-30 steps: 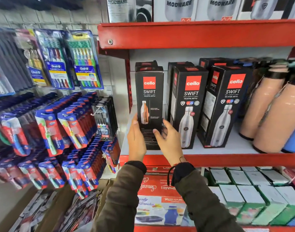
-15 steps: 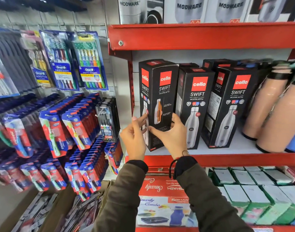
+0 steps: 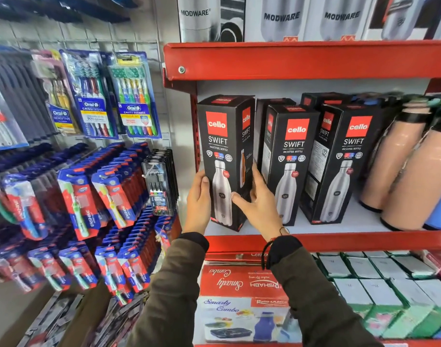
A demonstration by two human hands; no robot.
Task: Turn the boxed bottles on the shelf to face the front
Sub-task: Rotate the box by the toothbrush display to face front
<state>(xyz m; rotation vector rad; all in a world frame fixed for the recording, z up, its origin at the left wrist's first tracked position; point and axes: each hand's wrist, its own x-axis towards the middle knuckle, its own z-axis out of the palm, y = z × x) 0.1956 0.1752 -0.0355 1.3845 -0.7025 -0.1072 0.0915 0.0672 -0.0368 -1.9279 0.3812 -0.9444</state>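
Three black Cello Swift bottle boxes stand in a front row on the white shelf (image 3: 339,229). The leftmost box (image 3: 220,136) shows its steel-bottle face toward me, its side panel angled right. My left hand (image 3: 198,201) grips its left edge and my right hand (image 3: 258,204) holds its right side, thumb across the front. The middle box (image 3: 290,156) and the right box (image 3: 347,156) stand upright with steel-bottle faces forward, untouched. More black boxes stand behind them.
Peach-coloured flasks (image 3: 399,161) crowd the shelf's right end. A red upright (image 3: 195,131) bounds the left. Toothbrush packs (image 3: 94,96) hang on the left wall. Modware boxes (image 3: 282,18) sit above; a red Smarty Combo box (image 3: 242,296) and green cartons (image 3: 389,284) below.
Both hands have rotated the leftmost box: a second ago its copper-bottle panel faced me, and now the steel-bottle front does, the copper panel having swung to the right side.
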